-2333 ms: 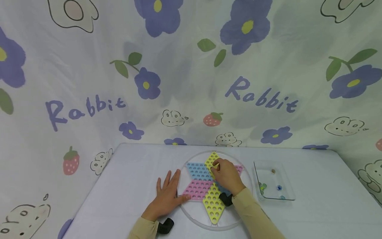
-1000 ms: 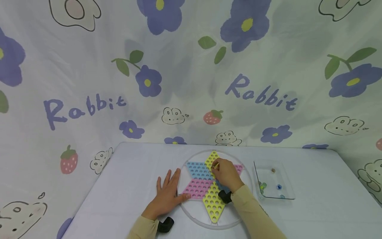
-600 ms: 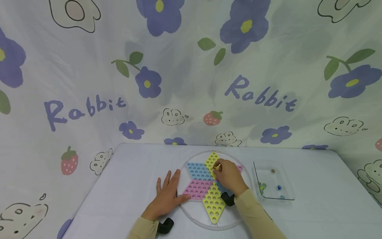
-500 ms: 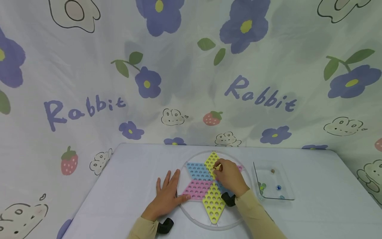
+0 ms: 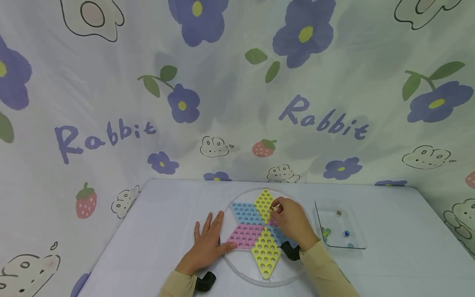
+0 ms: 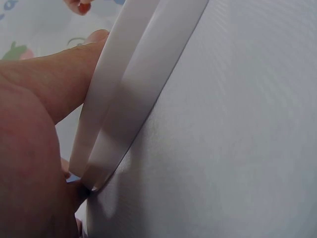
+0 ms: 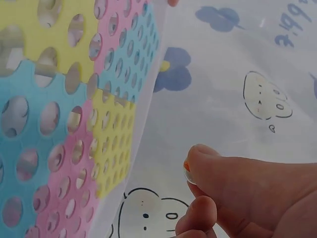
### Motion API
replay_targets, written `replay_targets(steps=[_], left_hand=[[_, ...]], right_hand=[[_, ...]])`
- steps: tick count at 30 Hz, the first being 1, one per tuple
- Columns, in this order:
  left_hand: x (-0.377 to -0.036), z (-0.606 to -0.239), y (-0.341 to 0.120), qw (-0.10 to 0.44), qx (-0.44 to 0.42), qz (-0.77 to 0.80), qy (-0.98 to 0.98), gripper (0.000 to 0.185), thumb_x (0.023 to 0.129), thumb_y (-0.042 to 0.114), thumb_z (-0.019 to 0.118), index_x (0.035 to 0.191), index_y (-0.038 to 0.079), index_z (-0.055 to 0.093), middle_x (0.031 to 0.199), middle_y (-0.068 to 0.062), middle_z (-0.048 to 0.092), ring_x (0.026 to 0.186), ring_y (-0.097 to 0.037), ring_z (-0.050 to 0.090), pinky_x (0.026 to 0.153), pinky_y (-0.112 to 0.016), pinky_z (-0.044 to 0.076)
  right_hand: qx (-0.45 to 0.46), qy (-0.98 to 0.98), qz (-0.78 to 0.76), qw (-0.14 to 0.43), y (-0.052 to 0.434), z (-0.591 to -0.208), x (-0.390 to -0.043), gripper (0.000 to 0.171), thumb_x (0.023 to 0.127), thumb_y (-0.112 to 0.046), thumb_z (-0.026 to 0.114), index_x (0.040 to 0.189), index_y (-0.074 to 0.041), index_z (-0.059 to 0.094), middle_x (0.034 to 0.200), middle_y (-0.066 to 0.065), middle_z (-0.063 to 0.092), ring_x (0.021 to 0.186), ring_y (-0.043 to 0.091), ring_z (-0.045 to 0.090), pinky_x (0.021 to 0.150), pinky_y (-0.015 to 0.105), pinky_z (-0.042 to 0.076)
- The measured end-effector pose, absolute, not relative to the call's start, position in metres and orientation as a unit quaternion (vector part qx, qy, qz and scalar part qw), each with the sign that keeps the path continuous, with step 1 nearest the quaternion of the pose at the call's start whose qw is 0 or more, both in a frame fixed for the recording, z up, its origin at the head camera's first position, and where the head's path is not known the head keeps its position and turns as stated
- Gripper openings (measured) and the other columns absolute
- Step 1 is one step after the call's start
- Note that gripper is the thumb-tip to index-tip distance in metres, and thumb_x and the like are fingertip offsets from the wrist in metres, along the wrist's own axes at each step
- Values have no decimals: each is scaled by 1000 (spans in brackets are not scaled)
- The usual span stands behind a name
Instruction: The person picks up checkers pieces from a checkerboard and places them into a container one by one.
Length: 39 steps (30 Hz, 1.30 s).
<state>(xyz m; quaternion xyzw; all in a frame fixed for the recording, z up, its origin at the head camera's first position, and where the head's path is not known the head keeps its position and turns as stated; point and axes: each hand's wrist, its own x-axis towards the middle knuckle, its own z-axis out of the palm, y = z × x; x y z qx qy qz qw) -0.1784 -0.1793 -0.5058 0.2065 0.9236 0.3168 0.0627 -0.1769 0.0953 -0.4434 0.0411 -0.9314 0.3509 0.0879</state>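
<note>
A round clear game board (image 5: 237,262) with a star of yellow, blue and pink holed panels lies on the table. My left hand (image 5: 207,244) lies flat on the cloth beside it, fingers straight. In the left wrist view its thumb (image 6: 59,84) touches the board's white rim (image 6: 124,89). My right hand (image 5: 276,207) hovers over the star's upper right, near the far yellow point. Its thumb and fingertip pinch a small clear marble (image 7: 186,171) with an orange fleck. The holed panels (image 7: 74,124) show in the right wrist view, left of those fingers.
A clear rectangular tray (image 5: 356,241) with several loose marbles (image 5: 346,233) stands right of the board. The table (image 5: 156,231) is covered in pale cloth. A flower-and-rabbit printed sheet (image 5: 237,103) hangs behind it and at both sides.
My right hand has drifted a little to the right, off the far yellow point, still pinching the marble. The left hand has not moved.
</note>
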Motion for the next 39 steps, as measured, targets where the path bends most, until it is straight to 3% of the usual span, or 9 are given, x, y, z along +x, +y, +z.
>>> replay_targets(steps=[39], left_hand=[[-178, -509, -180, 49, 212, 311, 925, 101, 92, 55, 65, 160, -1, 13, 166, -18, 18, 152, -43, -1, 112, -66, -16]], right_hand=[[34, -941, 305, 143, 151, -429, -141, 16, 94, -11, 71, 109, -3, 69, 79, 1, 52, 69, 15, 45, 58, 27, 38]])
